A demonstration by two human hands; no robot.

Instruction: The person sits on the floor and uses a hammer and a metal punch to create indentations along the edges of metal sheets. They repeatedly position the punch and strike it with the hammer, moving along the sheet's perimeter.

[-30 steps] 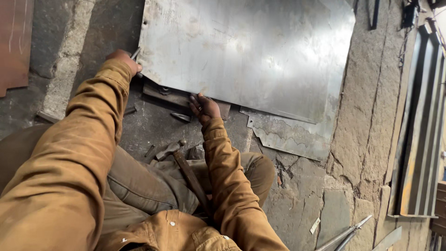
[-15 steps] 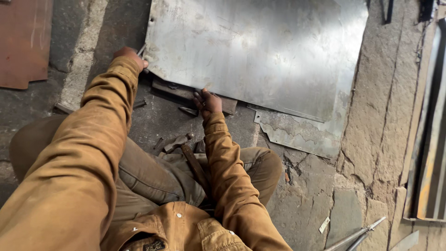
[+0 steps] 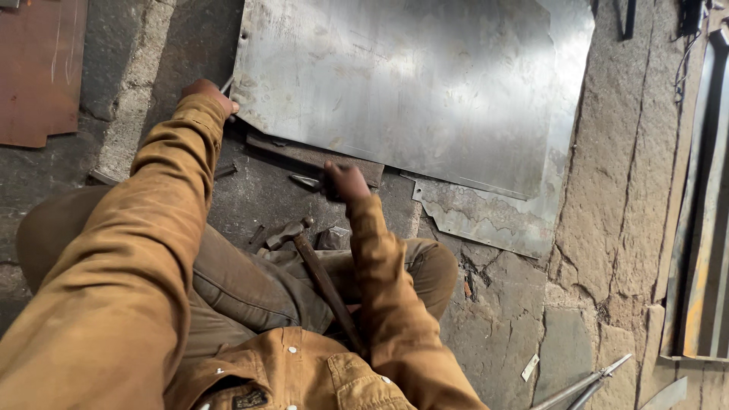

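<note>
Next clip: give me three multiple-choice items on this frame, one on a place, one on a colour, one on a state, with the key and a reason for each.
1. Where does the hammer lie?
A. on the metal sheet
B. across the person's lap
C. against the wall

2. What colour are the jacket sleeves?
A. blue
B. white
C. tan-brown

3. What is the left hand doing?
A. gripping the near-left corner of the metal sheet
B. resting on the knee
C. holding the hammer

Key: 1 B, its head sits by the knee and the handle runs back toward the body. 2 C, both arms show tan-brown cloth. 3 A, the hand is at the sheet's corner, while the right hand holds a small tool at its near edge.
</note>
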